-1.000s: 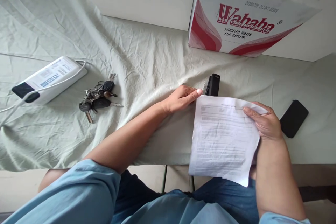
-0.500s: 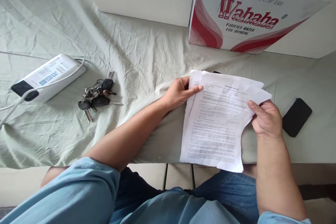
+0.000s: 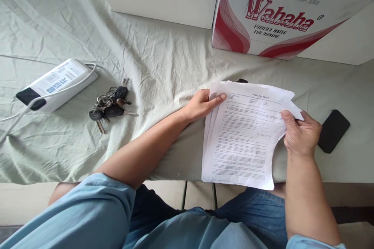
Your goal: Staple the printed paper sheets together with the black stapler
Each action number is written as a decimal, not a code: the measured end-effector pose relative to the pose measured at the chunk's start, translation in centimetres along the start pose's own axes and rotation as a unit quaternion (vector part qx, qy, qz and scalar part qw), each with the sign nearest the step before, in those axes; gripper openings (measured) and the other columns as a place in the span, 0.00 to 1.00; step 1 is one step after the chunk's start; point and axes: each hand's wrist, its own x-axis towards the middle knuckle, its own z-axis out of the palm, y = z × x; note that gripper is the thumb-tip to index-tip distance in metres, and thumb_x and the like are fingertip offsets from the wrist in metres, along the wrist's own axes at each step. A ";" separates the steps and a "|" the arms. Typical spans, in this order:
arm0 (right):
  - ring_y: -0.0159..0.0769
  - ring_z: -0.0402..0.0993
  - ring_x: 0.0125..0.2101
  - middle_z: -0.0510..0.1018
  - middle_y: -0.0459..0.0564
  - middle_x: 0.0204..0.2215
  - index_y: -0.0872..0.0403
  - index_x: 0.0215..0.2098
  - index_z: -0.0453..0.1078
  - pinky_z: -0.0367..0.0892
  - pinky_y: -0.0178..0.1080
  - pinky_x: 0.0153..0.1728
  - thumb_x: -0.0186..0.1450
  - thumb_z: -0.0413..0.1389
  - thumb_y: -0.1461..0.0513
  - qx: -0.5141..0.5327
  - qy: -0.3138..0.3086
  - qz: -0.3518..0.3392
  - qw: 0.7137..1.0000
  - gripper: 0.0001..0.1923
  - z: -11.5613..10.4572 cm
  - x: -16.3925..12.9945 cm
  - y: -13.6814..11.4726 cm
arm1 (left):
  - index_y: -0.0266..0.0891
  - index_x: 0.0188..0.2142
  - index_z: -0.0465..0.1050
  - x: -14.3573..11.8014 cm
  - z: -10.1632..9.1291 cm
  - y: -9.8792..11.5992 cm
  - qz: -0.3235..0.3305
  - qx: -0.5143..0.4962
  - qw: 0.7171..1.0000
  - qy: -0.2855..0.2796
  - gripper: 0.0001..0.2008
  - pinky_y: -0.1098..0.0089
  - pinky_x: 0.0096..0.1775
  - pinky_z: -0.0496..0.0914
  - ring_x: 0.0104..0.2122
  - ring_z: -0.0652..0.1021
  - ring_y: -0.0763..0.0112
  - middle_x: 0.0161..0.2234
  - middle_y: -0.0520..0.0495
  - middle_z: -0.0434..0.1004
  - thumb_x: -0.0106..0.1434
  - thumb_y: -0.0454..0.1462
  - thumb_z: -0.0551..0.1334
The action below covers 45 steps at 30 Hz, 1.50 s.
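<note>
A small stack of printed white paper sheets (image 3: 244, 136) hangs over the near edge of the cloth-covered table (image 3: 163, 58). My left hand (image 3: 203, 104) pinches the stack's upper left corner, thumb on top. My right hand (image 3: 300, 134) grips the right edge near the top. The sheets are slightly fanned along the left side. A black stapler (image 3: 242, 81) lies just behind the papers, almost wholly hidden by them.
A black phone (image 3: 334, 130) lies to the right of my right hand. A bunch of keys (image 3: 109, 107) and a white power bank (image 3: 55, 83) with its cable sit on the left. A Wahaha cardboard box (image 3: 280, 11) stands at the back against a white wall.
The papers were lifted up and away from me, now covering the stapler. My left hand went from resting beside the stack to gripping its corner, and the sheets have fanned apart.
</note>
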 end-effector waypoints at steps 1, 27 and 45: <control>0.39 0.71 0.31 0.75 0.43 0.22 0.48 0.28 0.84 0.73 0.44 0.38 0.62 0.80 0.47 -0.003 0.001 -0.007 1.000 0.18 0.0 -0.1 -0.1 | 0.36 0.37 0.79 0.0 0.0 -0.1 -0.004 0.001 1.000 0.008 0.39 0.66 0.41 0.78 0.38 0.84 0.63 0.37 0.42 0.86 0.71 0.73 0.66; 0.36 0.75 0.30 0.86 0.43 0.27 0.49 0.30 0.87 0.72 0.41 0.37 0.49 0.83 0.56 0.144 0.113 -0.002 0.983 0.15 2.0 0.5 -0.8 | 0.37 0.36 0.82 -0.2 -0.1 0.0 -0.025 -0.071 0.997 0.017 0.40 0.64 0.39 0.81 0.36 0.87 0.62 0.36 0.42 0.89 0.68 0.74 0.68; 0.65 0.75 0.76 0.85 0.60 0.69 0.44 0.62 0.83 0.74 0.68 0.75 0.55 0.75 0.26 0.285 -0.215 0.166 0.919 0.49 1.4 -0.8 -3.2 | 0.45 0.63 0.80 2.6 -0.7 -2.2 0.035 -0.307 0.892 0.330 0.32 0.48 0.81 0.70 0.81 0.73 0.47 0.70 0.42 0.85 0.69 0.58 0.78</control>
